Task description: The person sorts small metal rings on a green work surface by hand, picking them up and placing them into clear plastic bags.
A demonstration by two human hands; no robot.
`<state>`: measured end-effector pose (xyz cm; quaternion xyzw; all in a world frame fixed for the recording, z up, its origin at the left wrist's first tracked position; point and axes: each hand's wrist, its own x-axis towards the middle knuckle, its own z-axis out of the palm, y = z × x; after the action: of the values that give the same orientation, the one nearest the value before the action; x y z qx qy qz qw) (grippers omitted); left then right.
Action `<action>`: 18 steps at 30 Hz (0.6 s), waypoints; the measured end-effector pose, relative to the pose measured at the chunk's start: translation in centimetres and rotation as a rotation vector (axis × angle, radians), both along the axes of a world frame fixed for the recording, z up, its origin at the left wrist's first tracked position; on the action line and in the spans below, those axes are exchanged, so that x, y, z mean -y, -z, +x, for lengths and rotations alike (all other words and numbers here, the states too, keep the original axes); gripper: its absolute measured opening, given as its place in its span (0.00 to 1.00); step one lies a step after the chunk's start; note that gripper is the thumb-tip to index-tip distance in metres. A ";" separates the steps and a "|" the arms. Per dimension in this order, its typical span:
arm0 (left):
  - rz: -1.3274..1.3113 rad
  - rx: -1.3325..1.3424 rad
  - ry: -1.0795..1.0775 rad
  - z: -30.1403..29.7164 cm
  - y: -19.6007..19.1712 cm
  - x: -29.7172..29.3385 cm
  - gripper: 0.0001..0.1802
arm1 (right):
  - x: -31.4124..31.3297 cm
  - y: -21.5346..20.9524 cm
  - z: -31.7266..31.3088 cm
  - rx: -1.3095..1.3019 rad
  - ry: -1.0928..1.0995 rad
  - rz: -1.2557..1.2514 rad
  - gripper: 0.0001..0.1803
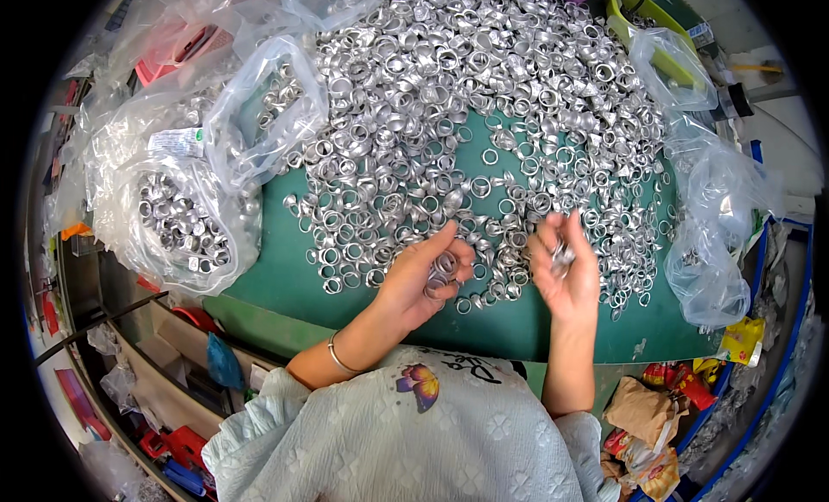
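Note:
A broad heap of silver metal rings (389, 130) covers much of the green tabletop (285, 269). My left hand (423, 276), palm turned up and fingers curled, holds several rings (442, 269) at the heap's near edge. To its right, my right hand (566, 269) hovers over the rings with its fingers bent in. Silvery rings (562, 258) show between those fingers, somewhat smeared by motion. A thin bangle (337, 353) circles my left wrist.
At the left stands a clear plastic bag (129, 200) with rings inside. Another clear bag (712, 234) lies along the right edge. A pink basket (164, 57) and a green tray (661, 35) are at the back. An open drawer (164, 329) sits below left; crumpled wrappers (648, 416) lie below right.

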<state>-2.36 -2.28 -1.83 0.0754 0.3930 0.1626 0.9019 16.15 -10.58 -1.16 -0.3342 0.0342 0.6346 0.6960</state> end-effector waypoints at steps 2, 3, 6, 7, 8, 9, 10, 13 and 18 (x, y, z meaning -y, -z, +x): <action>0.076 0.014 0.020 0.3 -0.3 0.0 0.15 | -1.6 -0.4 0.4 -0.189 0.046 0.010 0.16; 0.118 0.022 0.030 0.5 -0.4 0.0 0.15 | -2.2 -1.2 0.1 -0.268 0.081 -0.022 0.16; 0.348 -0.002 0.044 0.6 -0.6 0.2 0.11 | -1.9 0.4 -0.5 -0.605 0.005 0.116 0.17; 0.412 -0.013 0.054 0.7 -0.7 0.1 0.11 | -1.9 0.6 -0.9 -0.631 0.005 0.112 0.17; 0.419 -0.022 0.049 0.8 -0.7 0.1 0.10 | -1.8 0.8 -1.2 -0.657 0.008 0.106 0.18; 0.427 -0.031 0.045 1.0 -0.7 0.0 0.10 | -1.7 1.0 -1.4 -0.683 0.011 0.101 0.18; 0.434 -0.039 0.041 1.2 -0.7 0.0 0.09 | -1.6 1.2 -1.5 -0.670 -0.029 0.162 0.21; 0.515 -0.059 0.041 1.1 -0.5 0.0 0.08 | -1.5 1.0 -2.0 -0.508 -0.044 0.099 0.23; 1.136 -0.244 0.061 1.5 -1.0 0.4 0.11 | -1.4 0.9 -2.5 -0.569 -0.039 0.190 0.24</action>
<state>-0.85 -2.72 -0.81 0.5768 0.3428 0.3122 0.6725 13.69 -9.17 -2.05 -0.0770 0.1618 0.7163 0.6744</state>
